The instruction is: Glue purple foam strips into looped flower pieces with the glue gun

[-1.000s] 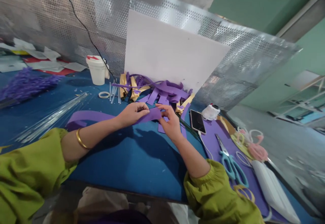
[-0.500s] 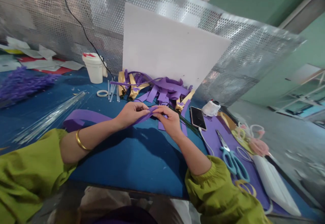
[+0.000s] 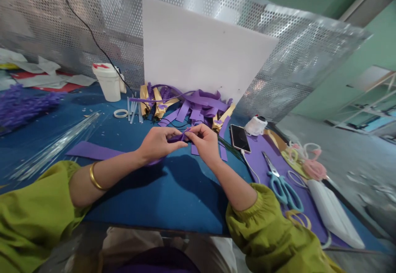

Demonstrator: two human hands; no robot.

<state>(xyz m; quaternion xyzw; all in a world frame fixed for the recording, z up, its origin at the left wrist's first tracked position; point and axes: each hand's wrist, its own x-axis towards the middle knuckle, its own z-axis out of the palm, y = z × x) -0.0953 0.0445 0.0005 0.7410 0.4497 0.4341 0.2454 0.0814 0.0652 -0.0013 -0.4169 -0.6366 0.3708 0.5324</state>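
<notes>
A long purple strip (image 3: 95,150) runs under my left forearm and up between my two hands, its loose end lying on the blue table at the left. My left hand (image 3: 159,143) is closed on the strip, thumb stretched along it. Close beside it, my right hand (image 3: 204,141) pinches the strip's upper end between thumb and fingers. The part between the fingertips is mostly hidden. Just behind the hands lies a heap of cut purple strips (image 3: 201,101), with bundles wrapped in yellow paper (image 3: 158,105) next to it.
At right are a phone (image 3: 239,138) on a cable, scissors (image 3: 284,190) with blue handles, and a white pack (image 3: 335,215). A white cup (image 3: 108,83), a tape ring (image 3: 120,113), clear thin rods (image 3: 58,145) and purple flower sprigs (image 3: 27,105) are at left. A white board (image 3: 204,50) stands behind.
The strip's loose end has dropped flatter on the table at left. My left thumb has shifted and the strip between my hands is now bent more upward. The view has tilted slightly.
</notes>
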